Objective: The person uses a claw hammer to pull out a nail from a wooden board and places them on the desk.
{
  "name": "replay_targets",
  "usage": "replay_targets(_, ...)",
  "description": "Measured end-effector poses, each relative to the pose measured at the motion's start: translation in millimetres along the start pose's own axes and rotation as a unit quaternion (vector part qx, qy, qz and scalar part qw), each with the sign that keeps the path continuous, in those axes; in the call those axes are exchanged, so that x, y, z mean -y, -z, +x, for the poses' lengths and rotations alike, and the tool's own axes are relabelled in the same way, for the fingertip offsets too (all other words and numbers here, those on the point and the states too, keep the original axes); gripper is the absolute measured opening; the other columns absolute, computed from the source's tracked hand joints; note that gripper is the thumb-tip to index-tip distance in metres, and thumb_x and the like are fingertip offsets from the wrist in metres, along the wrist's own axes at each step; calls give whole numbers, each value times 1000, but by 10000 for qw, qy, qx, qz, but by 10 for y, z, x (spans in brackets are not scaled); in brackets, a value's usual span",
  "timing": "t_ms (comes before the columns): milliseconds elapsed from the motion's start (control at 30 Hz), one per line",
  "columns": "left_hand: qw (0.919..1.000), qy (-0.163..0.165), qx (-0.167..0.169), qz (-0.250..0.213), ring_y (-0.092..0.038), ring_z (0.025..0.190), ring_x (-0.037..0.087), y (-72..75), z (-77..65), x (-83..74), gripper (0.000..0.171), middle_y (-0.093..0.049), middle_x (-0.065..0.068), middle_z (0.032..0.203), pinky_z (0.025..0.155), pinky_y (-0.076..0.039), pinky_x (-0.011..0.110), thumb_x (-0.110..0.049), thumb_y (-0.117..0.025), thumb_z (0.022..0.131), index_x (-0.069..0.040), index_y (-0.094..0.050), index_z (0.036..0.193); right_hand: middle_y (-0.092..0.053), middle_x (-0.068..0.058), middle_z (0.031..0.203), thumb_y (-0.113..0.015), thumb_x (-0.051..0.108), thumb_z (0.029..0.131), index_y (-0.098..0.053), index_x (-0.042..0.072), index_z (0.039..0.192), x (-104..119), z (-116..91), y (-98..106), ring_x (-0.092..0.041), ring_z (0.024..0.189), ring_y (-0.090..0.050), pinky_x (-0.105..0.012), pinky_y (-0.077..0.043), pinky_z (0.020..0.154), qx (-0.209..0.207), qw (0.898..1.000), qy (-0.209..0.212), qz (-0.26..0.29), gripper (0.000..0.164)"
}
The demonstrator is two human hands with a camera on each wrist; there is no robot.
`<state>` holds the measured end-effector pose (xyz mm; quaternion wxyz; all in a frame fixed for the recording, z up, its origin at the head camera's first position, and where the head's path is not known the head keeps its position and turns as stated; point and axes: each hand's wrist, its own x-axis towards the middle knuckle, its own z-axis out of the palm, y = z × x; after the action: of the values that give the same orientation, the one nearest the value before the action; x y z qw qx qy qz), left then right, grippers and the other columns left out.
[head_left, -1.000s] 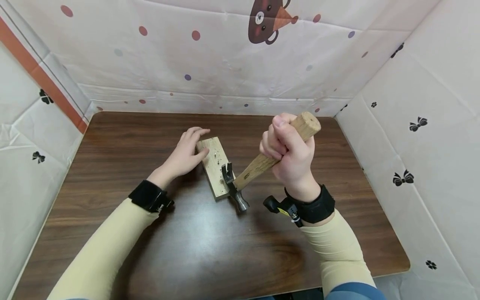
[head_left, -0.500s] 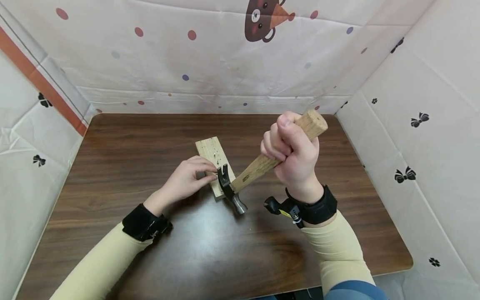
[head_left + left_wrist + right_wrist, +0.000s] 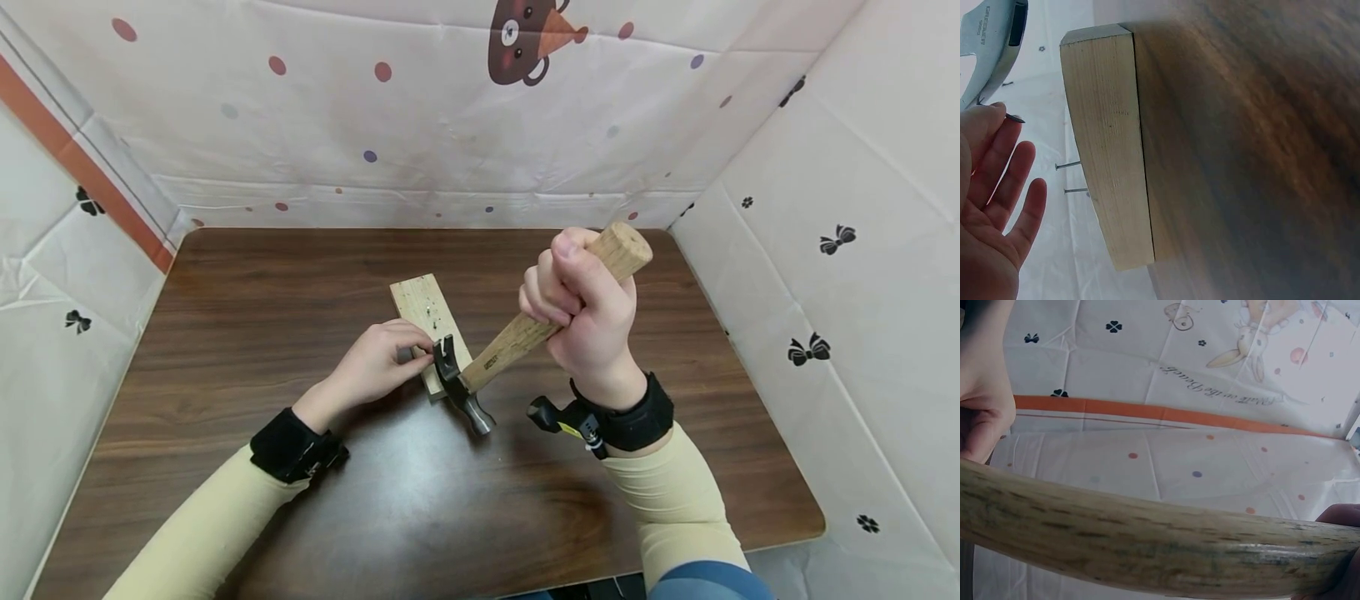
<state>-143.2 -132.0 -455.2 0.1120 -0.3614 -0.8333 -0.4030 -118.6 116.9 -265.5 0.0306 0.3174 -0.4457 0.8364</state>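
In the head view my right hand (image 3: 585,312) grips the wooden handle of a claw hammer (image 3: 512,346). Its dark head hangs over the near part of a pale wooden board (image 3: 422,298), claw toward the left. My left hand (image 3: 378,367) is beside that claw. Seen from the left wrist, thumb and forefinger pinch a nail (image 3: 1016,119), only its dark end showing, close to the hammer head (image 3: 984,37). Two nails (image 3: 1068,165) stick out of the board's top face. The handle (image 3: 1147,540) fills the lower right wrist view.
The board lies on a dark brown wooden table (image 3: 300,275). White patterned sheets (image 3: 420,125) stand as walls behind it and along both sides. Black straps with cameras (image 3: 622,417) sit on the wrists.
My left hand has left the board's far left edge and come nearer, up to the hammer's claw. The hammer has shifted slightly left and toward me, still in my right hand.
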Motion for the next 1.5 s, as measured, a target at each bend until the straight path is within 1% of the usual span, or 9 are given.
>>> replay_targets(400, 9986, 233, -346, -328, -71, 99, 16, 56, 42, -66, 14, -77, -3, 101, 87, -58, 42, 1, -80, 93, -12, -79, 99, -21, 3, 48, -60, 14, 101, -27, 11, 62, -76, -17, 25, -11, 38, -19, -29, -19, 39, 207, 9997, -133, -53, 52)
replay_targets(500, 9964, 571, -519, -365, -71, 94, 14, 114, 7, -80, 9, -78, -3, 100, 85, -58, 41, -4, -80, 95, -13, -81, 99, -22, 3, 47, -59, 13, 101, -28, 10, 61, -85, -22, 31, -11, 38, -20, -29, -20, 39, 200, 9996, -122, -132, 50)
replay_targets(600, 9892, 1221, -747, -303, -71, 87, 12, 234, -97, -52, 4, -79, -5, 97, 80, -57, 35, -11, -81, 96, -13, -82, 99, -22, 2, 47, -59, 13, 101, -31, 10, 61, -104, -13, 34, -11, 38, -20, -29, -20, 39, 204, 9995, -114, -200, 49)
replay_targets(833, 9570, 2766, -697, 520, -69, 77, 15, 728, -523, 250, 8, -77, -2, 87, 71, -51, 27, -21, -78, 97, -13, -81, 96, -21, 2, 48, -56, 9, 101, -36, 9, 63, -126, -16, 40, -11, 38, -20, -29, -20, 39, 197, 9994, -121, -262, 43)
replay_targets(1000, 9163, 3811, -156, 1222, -62, 68, 18, 1151, -854, 445, 19, -73, 0, 77, 64, -47, 35, -24, -75, 96, -7, -79, 88, -21, 1, 48, -54, 8, 101, -37, 9, 64, -143, 15, 7, -11, 38, -20, -30, -20, 39, 234, 9993, -169, -248, 41)
replay_targets(1100, 8912, 4346, 336, 1258, -62, 63, 20, 1322, -973, 529, 27, -71, 1, 70, 59, -47, 36, -26, -72, 98, -4, -77, 84, -21, 1, 48, -54, 8, 100, -37, 9, 64, -153, 28, -23, -11, 38, -19, -30, -20, 39, 220, 9993, -207, -221, 41)
replay_targets(1167, 8797, 4578, 585, 1143, -64, 62, 20, 1371, -1007, 580, 29, -70, 2, 68, 57, -48, 36, -26, -70, 99, -3, -76, 83, -21, 1, 48, -54, 8, 100, -37, 9, 64, -157, 30, -27, -12, 38, -19, -30, -20, 40, 202, 9993, -205, -226, 40)
replay_targets(1333, 8640, 4861, 920, 930, -67, 58, 18, 1385, -1036, 638, 30, -68, 0, 62, 55, -52, 34, -23, -67, 100, -3, -75, 79, -21, 1, 48, -53, 7, 100, -37, 9, 64, -175, 27, -23, -11, 38, -20, -30, -20, 39, 228, 9993, -191, -229, 40)
replay_targets(1500, 8594, 4914, 1075, 911, -68, 57, 16, 1400, -1059, 659, 33, -68, -1, 60, 57, -52, 34, -25, -69, 101, -4, -75, 77, -21, 1, 48, -53, 7, 100, -37, 8, 64, -177, 39, -25, -11, 38, -20, -30, -20, 39, 280, 9991, -200, -259, 39)
